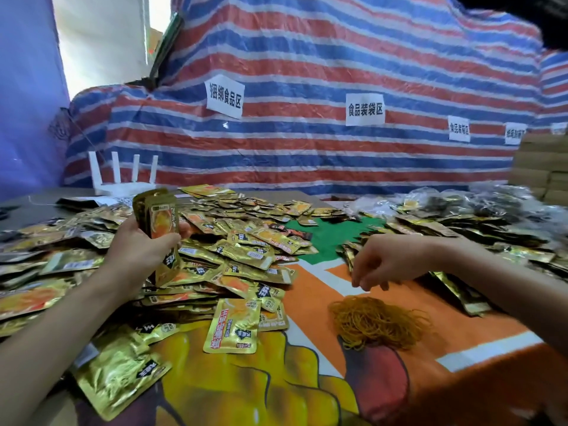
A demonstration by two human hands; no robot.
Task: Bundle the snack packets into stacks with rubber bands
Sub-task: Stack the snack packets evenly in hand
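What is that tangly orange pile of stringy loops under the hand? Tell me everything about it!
It is a heap of rubber bands, thin amber-orange loops tangled in a loose mound. They look stretchy and slightly shiny. The heap lies on the orange part of the printed table cover, apart from the gold packets. The right hand hovers just above it with fingers curled down, not clearly touching.

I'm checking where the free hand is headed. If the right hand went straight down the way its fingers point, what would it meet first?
Probably the pile of rubber bands, lying just below and slightly ahead of the right hand; the fingers hang apart from it, though depth is unclear.
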